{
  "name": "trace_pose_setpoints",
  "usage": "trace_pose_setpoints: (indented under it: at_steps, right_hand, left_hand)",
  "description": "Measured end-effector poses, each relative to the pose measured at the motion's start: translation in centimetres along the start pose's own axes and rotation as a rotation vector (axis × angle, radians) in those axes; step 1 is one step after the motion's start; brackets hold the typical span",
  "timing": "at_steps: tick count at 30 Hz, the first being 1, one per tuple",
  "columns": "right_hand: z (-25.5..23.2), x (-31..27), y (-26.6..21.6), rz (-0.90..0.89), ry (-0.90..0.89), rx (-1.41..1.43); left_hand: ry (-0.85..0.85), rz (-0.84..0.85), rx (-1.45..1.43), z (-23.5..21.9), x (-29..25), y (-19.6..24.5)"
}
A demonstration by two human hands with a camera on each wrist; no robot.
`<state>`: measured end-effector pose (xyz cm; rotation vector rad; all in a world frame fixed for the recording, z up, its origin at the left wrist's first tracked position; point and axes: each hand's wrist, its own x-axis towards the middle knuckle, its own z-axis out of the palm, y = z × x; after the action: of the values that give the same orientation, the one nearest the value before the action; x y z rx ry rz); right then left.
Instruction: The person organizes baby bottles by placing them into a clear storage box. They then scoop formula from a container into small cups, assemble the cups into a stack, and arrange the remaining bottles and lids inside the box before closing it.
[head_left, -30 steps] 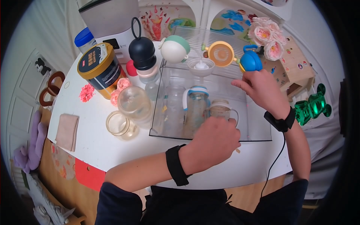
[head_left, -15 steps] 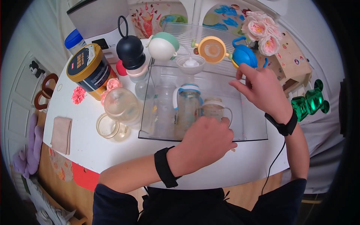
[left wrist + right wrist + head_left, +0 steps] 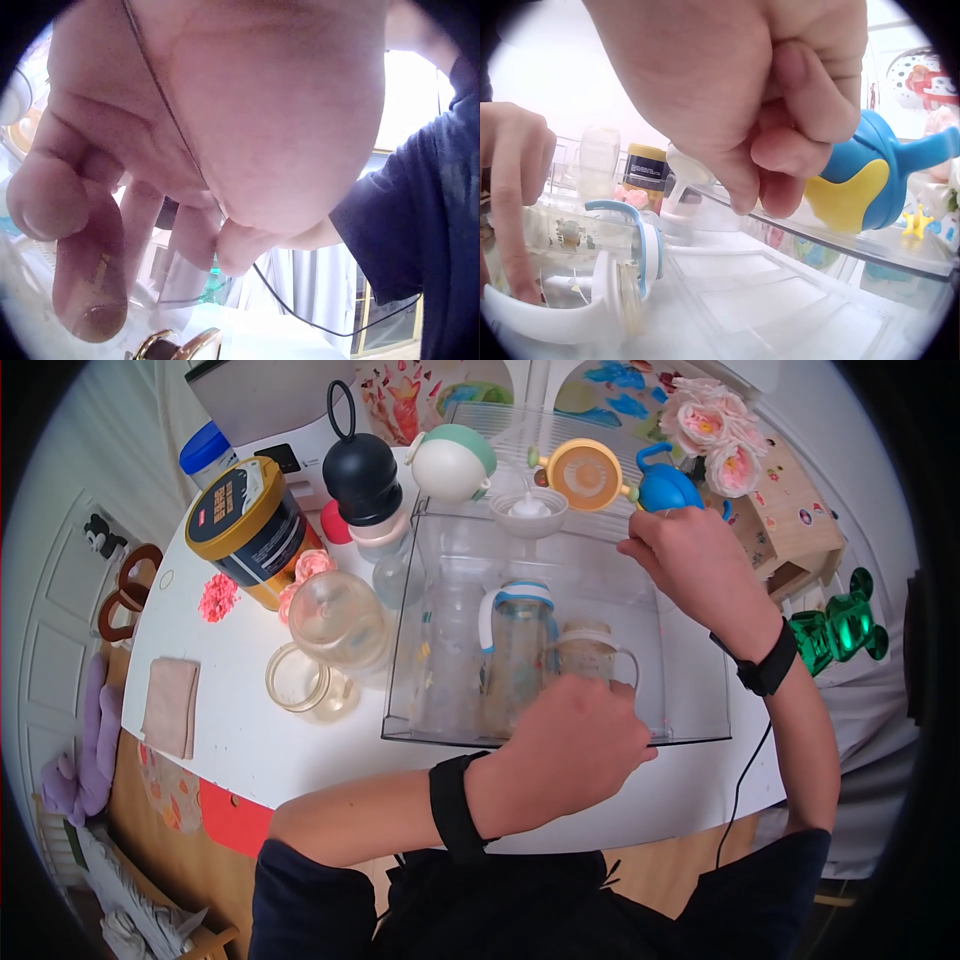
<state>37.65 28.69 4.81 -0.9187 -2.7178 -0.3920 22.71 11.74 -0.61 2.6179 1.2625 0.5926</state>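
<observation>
A clear plastic bin [image 3: 690, 690] lies open in front of me. Its near wall is gripped by my left hand [image 3: 560, 760], seen from the back; in the right wrist view that hand's fingers reach down inside beside a baby bottle with a white handle [image 3: 574, 319]. My right hand [image 3: 705, 575] pinches the bin's right rim toward the back, fingers curled there in the right wrist view. Close beyond it sits a blue-and-yellow cup lid [image 3: 862, 172]. Another baby bottle with a blue-and-white handle [image 3: 523, 600] lies in the bin.
Behind the bin stand a yellow ring-shaped lid [image 3: 585, 475], a white-and-green cup top [image 3: 450, 465] and a dark bottle [image 3: 362, 480]. A gold-lidded tub [image 3: 250, 535] and glass jars [image 3: 295, 678] are left of it. A folded cloth [image 3: 172, 705] lies far left.
The bin's near edge has shifted toward me relative to the jars, with both hands on it. The bottles inside moved along with it. My head view has shifted slightly.
</observation>
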Motion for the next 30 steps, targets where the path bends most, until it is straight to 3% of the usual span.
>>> trace_pose_setpoints:
  at_steps: [19,22,25,27,30]
  right_hand:
    - [-1.7,0.6,-1.6,0.046,0.013,-0.035]
    - [-4.3,1.7,-4.7,0.031,0.058,0.174]
    - [-4.8,3.8,-7.9,-0.278,0.151,0.344]
    - [-4.6,5.3,-10.8,-0.34,0.095,0.376]
    - [-3.0,7.5,-13.5,-0.437,0.046,0.417]
  left_hand:
    - [0.125,0.02,-0.047,1.4,-1.3,1.0]
    - [0.181,0.026,-0.055,1.9,-1.5,1.0]
    - [0.172,0.034,-0.021,2.0,-1.6,0.9]
    - [0.149,0.032,-0.033,2.0,-1.5,0.9]
    - [0.243,0.051,-0.043,2.5,-1.5,0.7]
